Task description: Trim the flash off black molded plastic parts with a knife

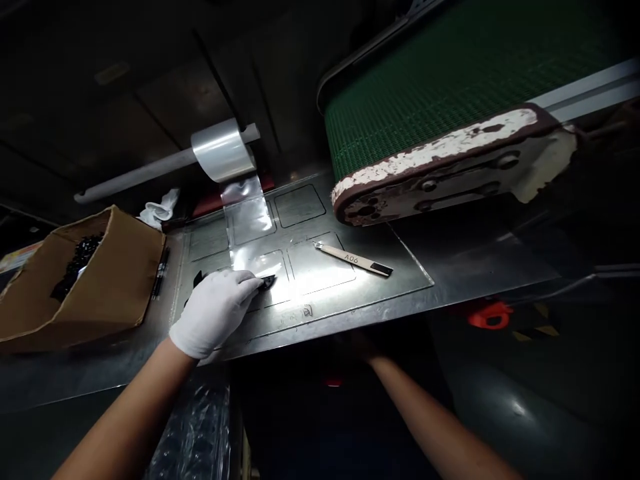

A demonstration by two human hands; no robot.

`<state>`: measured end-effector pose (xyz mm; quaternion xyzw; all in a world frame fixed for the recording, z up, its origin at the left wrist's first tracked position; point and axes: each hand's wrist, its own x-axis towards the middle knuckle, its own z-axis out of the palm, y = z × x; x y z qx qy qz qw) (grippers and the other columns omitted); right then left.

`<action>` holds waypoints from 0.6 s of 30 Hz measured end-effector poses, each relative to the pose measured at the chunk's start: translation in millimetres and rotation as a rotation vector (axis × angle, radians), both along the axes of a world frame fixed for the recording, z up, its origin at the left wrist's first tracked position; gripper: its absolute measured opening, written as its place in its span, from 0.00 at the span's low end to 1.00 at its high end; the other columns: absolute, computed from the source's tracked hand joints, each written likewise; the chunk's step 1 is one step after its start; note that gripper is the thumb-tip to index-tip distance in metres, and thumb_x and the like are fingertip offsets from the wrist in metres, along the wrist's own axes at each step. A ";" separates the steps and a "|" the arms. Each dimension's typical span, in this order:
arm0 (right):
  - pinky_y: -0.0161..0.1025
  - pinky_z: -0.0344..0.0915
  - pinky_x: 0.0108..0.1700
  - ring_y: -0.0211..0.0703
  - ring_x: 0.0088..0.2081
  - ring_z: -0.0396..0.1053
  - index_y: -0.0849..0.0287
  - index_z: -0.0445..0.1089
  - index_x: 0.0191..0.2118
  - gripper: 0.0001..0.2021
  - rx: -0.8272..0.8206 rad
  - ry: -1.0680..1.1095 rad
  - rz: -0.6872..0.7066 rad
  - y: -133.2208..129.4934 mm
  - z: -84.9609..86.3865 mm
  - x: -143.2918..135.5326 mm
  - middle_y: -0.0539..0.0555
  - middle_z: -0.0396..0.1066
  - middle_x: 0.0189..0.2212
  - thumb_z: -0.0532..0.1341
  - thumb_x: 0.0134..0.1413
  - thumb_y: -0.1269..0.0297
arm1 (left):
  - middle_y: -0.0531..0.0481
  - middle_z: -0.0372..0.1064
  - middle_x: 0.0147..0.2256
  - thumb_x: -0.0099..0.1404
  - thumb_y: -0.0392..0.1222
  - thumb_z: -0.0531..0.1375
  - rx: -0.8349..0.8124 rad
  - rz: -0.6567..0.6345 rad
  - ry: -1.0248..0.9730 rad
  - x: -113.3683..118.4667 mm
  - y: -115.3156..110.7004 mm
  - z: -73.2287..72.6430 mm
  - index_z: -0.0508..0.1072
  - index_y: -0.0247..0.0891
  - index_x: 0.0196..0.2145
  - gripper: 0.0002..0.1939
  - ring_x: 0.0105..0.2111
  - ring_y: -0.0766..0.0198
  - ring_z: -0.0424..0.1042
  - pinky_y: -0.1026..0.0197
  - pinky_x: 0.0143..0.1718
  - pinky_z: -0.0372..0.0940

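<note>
My left hand (215, 310), in a white glove, is closed round a black part (269, 282) over the metal worktop, and more black shows past the glove's far side. Beside it lies a strip of clear film (249, 223) that hangs down from a roll (223, 150). A tan utility knife (353, 259) marked A06 rests on the sheet with drawn rectangles. Below the table's front edge, my right hand (354, 347) is in deep shadow; its fingers cannot be made out.
A cardboard box (105, 287) with small black parts stands at the left, with pens (160, 273) beside it. A green conveyor belt (450, 93) juts in at the upper right. An orange object (490, 315) is at the lower right.
</note>
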<state>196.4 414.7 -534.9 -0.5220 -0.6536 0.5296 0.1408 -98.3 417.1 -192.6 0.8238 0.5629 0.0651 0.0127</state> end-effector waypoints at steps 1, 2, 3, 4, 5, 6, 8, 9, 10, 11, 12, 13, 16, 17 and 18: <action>0.50 0.74 0.53 0.48 0.51 0.74 0.57 0.73 0.55 0.15 -0.008 0.000 0.009 -0.2 -1.3 0.3 0.58 0.72 0.55 0.62 0.69 0.56 | 0.49 0.81 0.41 0.75 0.40 0.57 -0.007 0.006 -0.028 -2.8 2.5 0.9 0.82 0.45 0.45 0.12 0.38 0.55 0.77 0.53 0.39 0.69; 0.50 0.74 0.53 0.48 0.51 0.74 0.57 0.73 0.55 0.15 -0.013 0.000 0.017 -0.4 -3.1 0.5 0.58 0.73 0.55 0.62 0.69 0.56 | 0.51 0.81 0.41 0.74 0.41 0.59 -0.008 0.021 -0.066 -6.7 5.5 1.5 0.82 0.46 0.44 0.11 0.37 0.56 0.78 0.54 0.39 0.71; 0.50 0.74 0.53 0.48 0.50 0.74 0.57 0.73 0.55 0.15 -0.018 -0.001 0.024 -0.7 -5.3 0.7 0.58 0.73 0.55 0.62 0.69 0.56 | 0.53 0.82 0.40 0.73 0.43 0.60 0.003 0.048 -0.111 -11.5 8.8 1.8 0.83 0.47 0.43 0.09 0.37 0.57 0.79 0.55 0.40 0.73; 0.50 0.75 0.52 0.47 0.50 0.74 0.58 0.73 0.54 0.15 -0.023 -0.003 0.029 -1.1 -7.8 0.8 0.58 0.73 0.54 0.63 0.69 0.57 | 0.54 0.82 0.40 0.72 0.45 0.62 0.032 0.088 -0.162 -16.9 12.0 2.0 0.83 0.48 0.43 0.09 0.38 0.58 0.80 0.56 0.41 0.75; 0.50 0.75 0.52 0.47 0.50 0.74 0.59 0.73 0.54 0.15 -0.028 -0.005 0.033 -1.4 -10.3 1.0 0.58 0.73 0.53 0.63 0.69 0.57 | 0.54 0.83 0.41 0.72 0.46 0.62 0.083 0.143 -0.215 -22.3 14.7 2.3 0.83 0.47 0.44 0.10 0.40 0.58 0.81 0.57 0.44 0.76; 0.50 0.75 0.52 0.47 0.49 0.74 0.59 0.73 0.54 0.14 -0.033 -0.006 0.036 -1.7 -12.5 1.2 0.58 0.74 0.53 0.63 0.69 0.57 | 0.52 0.82 0.44 0.73 0.48 0.60 0.154 0.206 -0.267 -27.1 16.7 2.8 0.82 0.46 0.47 0.12 0.43 0.58 0.81 0.57 0.47 0.76; 0.50 0.75 0.52 0.47 0.49 0.74 0.59 0.73 0.54 0.14 -0.037 -0.011 0.036 -2.0 -15.4 1.6 0.58 0.74 0.53 0.63 0.69 0.58 | 0.46 0.80 0.50 0.76 0.48 0.54 0.316 0.320 -0.354 -33.0 16.9 5.1 0.77 0.40 0.55 0.18 0.49 0.57 0.79 0.54 0.53 0.75; 0.50 0.75 0.52 0.47 0.49 0.74 0.59 0.73 0.53 0.14 -0.039 -0.015 0.033 -1.9 -15.8 1.8 0.57 0.74 0.53 0.63 0.69 0.58 | 0.43 0.79 0.52 0.77 0.47 0.53 0.375 0.349 -0.384 -33.5 14.9 6.7 0.75 0.37 0.57 0.19 0.51 0.56 0.79 0.53 0.55 0.74; 0.49 0.75 0.52 0.47 0.49 0.74 0.58 0.73 0.53 0.14 -0.039 -0.019 0.030 -1.7 -15.3 2.0 0.57 0.73 0.53 0.63 0.69 0.57 | 0.42 0.78 0.52 0.77 0.46 0.53 0.406 0.352 -0.400 -32.2 11.7 8.4 0.74 0.36 0.57 0.19 0.52 0.56 0.78 0.52 0.56 0.74; 0.49 0.75 0.52 0.47 0.49 0.74 0.58 0.73 0.54 0.14 -0.040 -0.024 0.026 -1.3 -14.2 2.1 0.58 0.73 0.53 0.62 0.69 0.57 | 0.43 0.78 0.52 0.76 0.45 0.55 0.409 0.331 -0.400 -29.3 7.7 10.1 0.76 0.37 0.56 0.17 0.51 0.57 0.78 0.53 0.56 0.74; 0.49 0.75 0.51 0.47 0.49 0.74 0.58 0.73 0.54 0.14 -0.042 -0.031 0.024 -1.0 -12.6 2.1 0.58 0.73 0.53 0.62 0.69 0.57 | 0.45 0.79 0.50 0.74 0.44 0.58 0.388 0.295 -0.386 -25.2 3.4 11.5 0.78 0.38 0.53 0.15 0.49 0.57 0.79 0.54 0.55 0.74; 0.49 0.75 0.51 0.47 0.49 0.74 0.58 0.73 0.54 0.14 -0.043 -0.038 0.023 -0.6 -10.6 2.0 0.58 0.73 0.54 0.62 0.69 0.57 | 0.46 0.80 0.48 0.72 0.43 0.60 0.355 0.253 -0.360 -20.4 -0.7 12.6 0.80 0.40 0.50 0.12 0.48 0.57 0.79 0.54 0.54 0.74; 0.49 0.75 0.52 0.47 0.50 0.74 0.57 0.73 0.54 0.14 -0.039 -0.064 0.029 -0.2 -4.5 0.9 0.58 0.73 0.54 0.62 0.69 0.57 | 0.47 0.80 0.47 0.69 0.40 0.64 0.218 0.139 -0.249 -7.7 -7.1 12.9 0.81 0.43 0.46 0.09 0.47 0.56 0.78 0.54 0.51 0.72; 0.50 0.74 0.53 0.47 0.50 0.74 0.57 0.73 0.53 0.13 -0.036 -0.072 0.032 -0.3 -2.8 0.3 0.58 0.73 0.54 0.62 0.69 0.57 | 0.47 0.80 0.46 0.69 0.39 0.64 0.163 0.105 -0.212 -5.3 -6.8 12.2 0.81 0.43 0.46 0.10 0.47 0.55 0.77 0.53 0.50 0.72; 0.50 0.74 0.54 0.47 0.51 0.73 0.57 0.73 0.53 0.13 -0.032 -0.079 0.037 -0.5 -1.4 -0.3 0.58 0.73 0.54 0.62 0.69 0.57 | 0.47 0.80 0.46 0.69 0.38 0.64 0.109 0.072 -0.180 -4.0 -5.5 11.3 0.81 0.43 0.46 0.09 0.46 0.55 0.77 0.53 0.49 0.72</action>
